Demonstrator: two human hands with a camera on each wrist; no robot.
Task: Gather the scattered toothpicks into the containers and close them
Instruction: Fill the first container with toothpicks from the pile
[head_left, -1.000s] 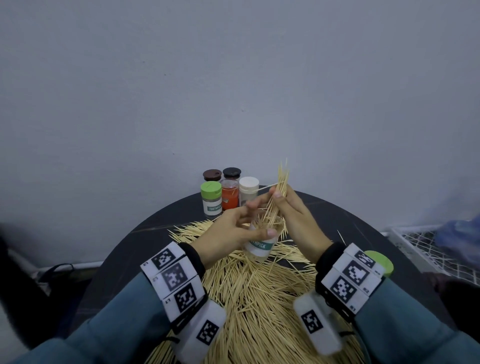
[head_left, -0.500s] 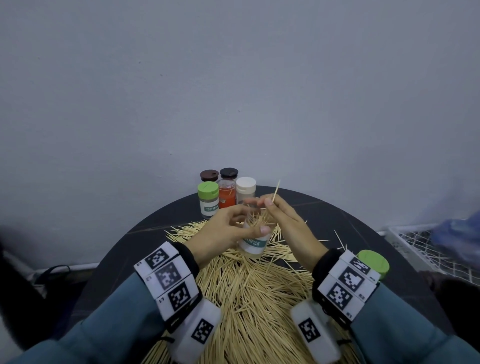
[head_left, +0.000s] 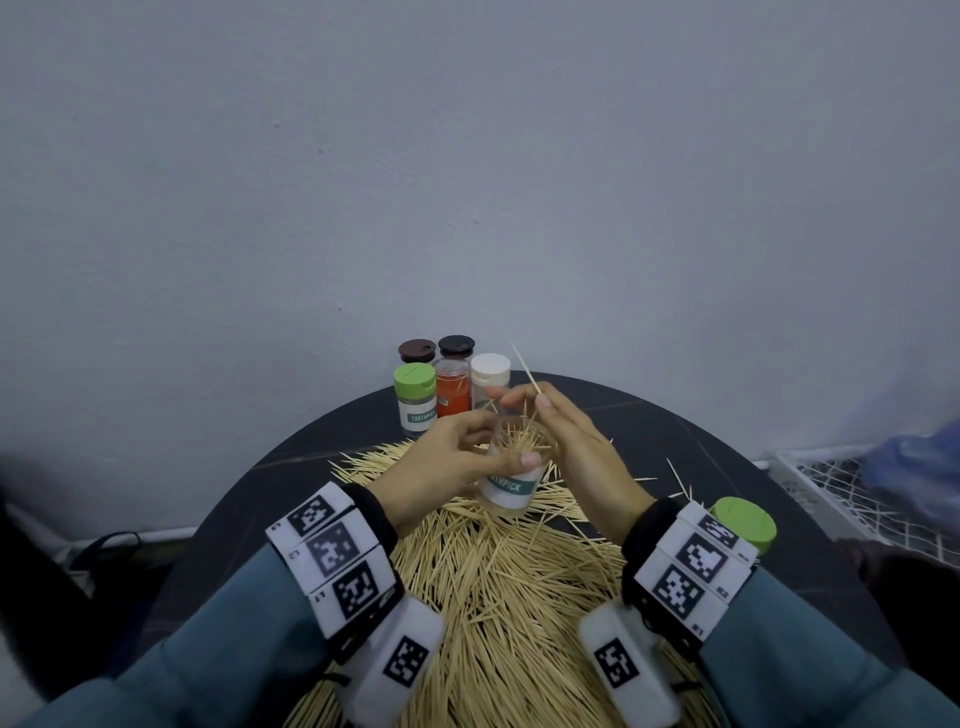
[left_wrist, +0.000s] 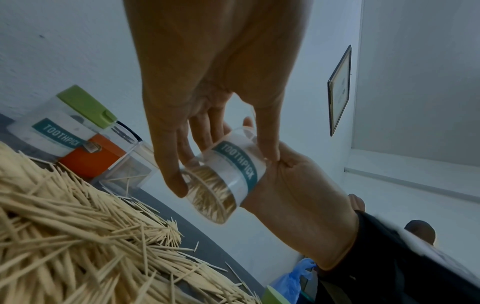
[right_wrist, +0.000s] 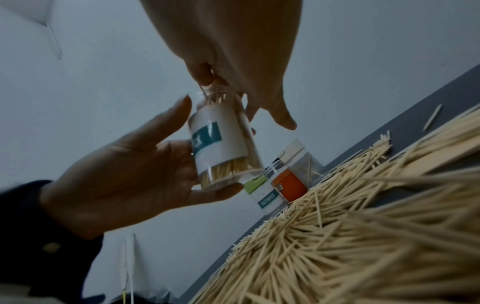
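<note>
My left hand (head_left: 447, 462) wraps around the open toothpick jar (head_left: 511, 478) and holds it up, tilted, over the big pile of toothpicks (head_left: 498, 582) on the round black table (head_left: 727, 457). My right hand (head_left: 576, 441) sits by the jar's mouth, pinching one toothpick (head_left: 525, 370) that points up. A loose green lid (head_left: 748, 522) sits by my right wrist.

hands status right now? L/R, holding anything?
Left hand: grips the open toothpick container, lifted off the table.
Right hand: pinches a single toothpick above the container's mouth.
</note>
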